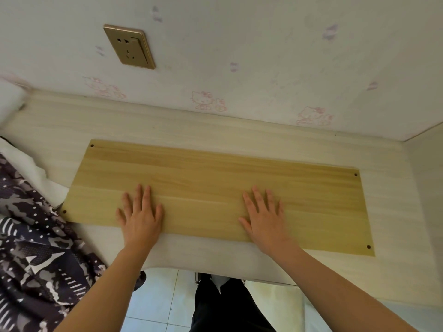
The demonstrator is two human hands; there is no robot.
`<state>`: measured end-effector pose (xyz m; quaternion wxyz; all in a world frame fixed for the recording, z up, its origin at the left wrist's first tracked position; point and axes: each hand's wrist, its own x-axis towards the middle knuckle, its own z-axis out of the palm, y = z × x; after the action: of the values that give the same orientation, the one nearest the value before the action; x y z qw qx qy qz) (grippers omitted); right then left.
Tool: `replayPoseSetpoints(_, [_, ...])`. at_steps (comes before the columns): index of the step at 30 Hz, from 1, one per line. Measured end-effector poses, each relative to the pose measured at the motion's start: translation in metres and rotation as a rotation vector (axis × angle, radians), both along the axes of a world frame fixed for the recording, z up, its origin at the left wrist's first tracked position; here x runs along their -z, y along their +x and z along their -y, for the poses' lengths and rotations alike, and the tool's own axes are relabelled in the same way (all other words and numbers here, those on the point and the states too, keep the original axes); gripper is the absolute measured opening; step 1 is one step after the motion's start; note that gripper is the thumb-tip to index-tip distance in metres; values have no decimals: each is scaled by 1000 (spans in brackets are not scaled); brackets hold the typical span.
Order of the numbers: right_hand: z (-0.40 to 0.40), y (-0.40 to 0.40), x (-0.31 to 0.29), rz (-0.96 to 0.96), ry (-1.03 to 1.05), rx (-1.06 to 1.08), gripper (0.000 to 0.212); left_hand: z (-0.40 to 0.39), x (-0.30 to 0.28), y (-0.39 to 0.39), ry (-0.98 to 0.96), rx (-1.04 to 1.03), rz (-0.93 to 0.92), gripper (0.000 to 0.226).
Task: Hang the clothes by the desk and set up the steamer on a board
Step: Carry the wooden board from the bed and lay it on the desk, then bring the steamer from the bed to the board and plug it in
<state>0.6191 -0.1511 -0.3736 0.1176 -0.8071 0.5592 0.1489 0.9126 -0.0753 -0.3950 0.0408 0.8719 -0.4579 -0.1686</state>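
Note:
A long yellow wooden board [215,168] with small holes near its corners lies flat on the pale desk [167,121]. My left hand [140,215] rests palm down on the board's near left part, fingers spread straight. My right hand [265,216] lies flat on the near right part in the same way. Dark patterned clothing [31,248] with white and grey shapes drapes over the desk's left end, beside a white garment [36,171]. No steamer is in view.
A gold wall socket [129,47] sits on the cartoon-cat wallpaper above the desk's back edge. A white side panel [426,178] closes the desk on the right. Below the desk's front edge are tiled floor [158,303] and my dark trousers [223,305].

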Motion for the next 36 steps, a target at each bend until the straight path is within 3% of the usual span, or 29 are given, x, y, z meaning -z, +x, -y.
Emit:
replayPoseSetpoints(11, [-46, -21, -17, 51, -50, 49, 56, -36, -1, -70, 27, 209, 31, 64])
replayPoseSetpoints(16, [-85, -17, -15, 66, -45, 114, 52, -51, -3, -70, -47, 391, 47, 53])
replayPoseSetpoints(28, [-189, 0, -35, 107, 17, 389, 54, -82, -26, -62, -96, 830, -27, 47])
replayPoseSetpoints(36, [-255, -19, -63, 139, 2, 633, 52, -95, -40, -112, -156, 1113, -129, 42])
